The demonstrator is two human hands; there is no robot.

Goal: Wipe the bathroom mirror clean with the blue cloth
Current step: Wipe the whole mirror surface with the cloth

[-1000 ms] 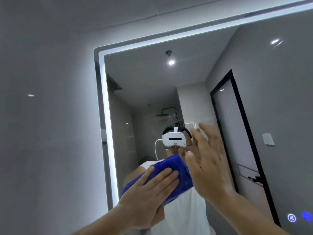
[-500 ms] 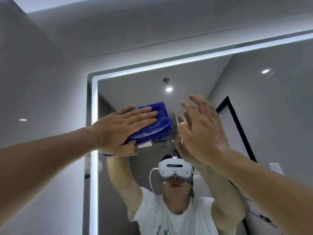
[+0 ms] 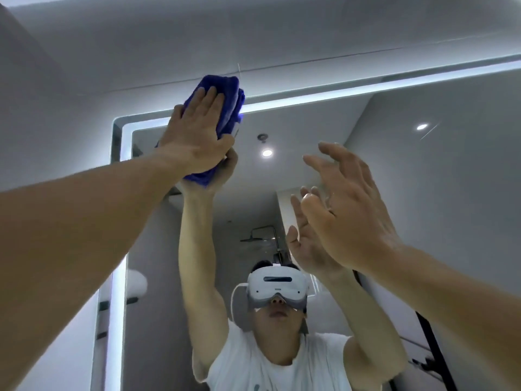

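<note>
Risk: your left hand (image 3: 197, 139), fingers straight and flat, presses the blue cloth (image 3: 225, 91) at the mirror (image 3: 423, 193)'s top-left corner, half off the glass. It could slip loose, and your spread, empty right hand (image 3: 346, 215) might smudge the glass.

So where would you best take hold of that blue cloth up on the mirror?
Probably its broad outer face, coming from the front: the blue cloth is folded into a thick pad flat against the mirror, so its back is out of reach. The left hand presses it with straight fingers. For a pinch, the exposed side edge looks easiest.
</note>
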